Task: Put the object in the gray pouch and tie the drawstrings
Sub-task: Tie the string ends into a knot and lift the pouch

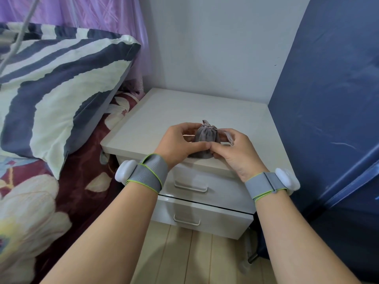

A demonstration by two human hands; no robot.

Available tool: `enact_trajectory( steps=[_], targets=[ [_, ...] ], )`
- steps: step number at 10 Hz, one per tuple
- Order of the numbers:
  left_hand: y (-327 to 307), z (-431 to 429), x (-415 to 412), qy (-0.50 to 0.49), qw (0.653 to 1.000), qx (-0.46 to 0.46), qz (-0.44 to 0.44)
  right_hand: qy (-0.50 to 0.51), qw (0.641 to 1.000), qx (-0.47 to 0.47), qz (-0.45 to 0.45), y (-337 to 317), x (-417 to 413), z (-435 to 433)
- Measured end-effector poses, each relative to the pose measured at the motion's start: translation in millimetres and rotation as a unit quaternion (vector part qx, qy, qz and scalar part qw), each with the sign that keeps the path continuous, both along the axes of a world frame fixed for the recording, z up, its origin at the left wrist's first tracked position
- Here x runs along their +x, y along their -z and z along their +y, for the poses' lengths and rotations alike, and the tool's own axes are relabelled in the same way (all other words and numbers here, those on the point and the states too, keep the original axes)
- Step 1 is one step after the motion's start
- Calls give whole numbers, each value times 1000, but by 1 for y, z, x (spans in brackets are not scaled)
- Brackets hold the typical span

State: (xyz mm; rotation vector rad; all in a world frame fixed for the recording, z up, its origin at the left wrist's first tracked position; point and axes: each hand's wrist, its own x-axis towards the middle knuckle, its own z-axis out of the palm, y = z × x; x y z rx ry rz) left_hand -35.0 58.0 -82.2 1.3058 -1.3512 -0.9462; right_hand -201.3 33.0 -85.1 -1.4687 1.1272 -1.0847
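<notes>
Gray pouch (205,138): mouth cinched, w/ both hands' fingers closed on it; drawstrings (226,136) by right fingers. Tighten knot evenly.

Left hand (180,143), right hand (235,152): thumbs meet at pouch front.

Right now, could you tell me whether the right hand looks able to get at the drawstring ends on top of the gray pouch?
Probably yes. The right hand already cups the gray pouch, and a drawstring loops over its fingers. The cinched top is uncovered; the left hand holds the other side.
</notes>
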Motion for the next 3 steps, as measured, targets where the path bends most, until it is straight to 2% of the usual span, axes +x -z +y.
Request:
enact_trajectory(
  steps=[2,3],
  targets=[
    [9,-2,9,-42,993,-1,-109,-56,998,19,2,-1,-12,-3],
    [9,-1,8,-56,991,-6,-120,-57,991,-17,121,-14,-20,-1]
  ],
)
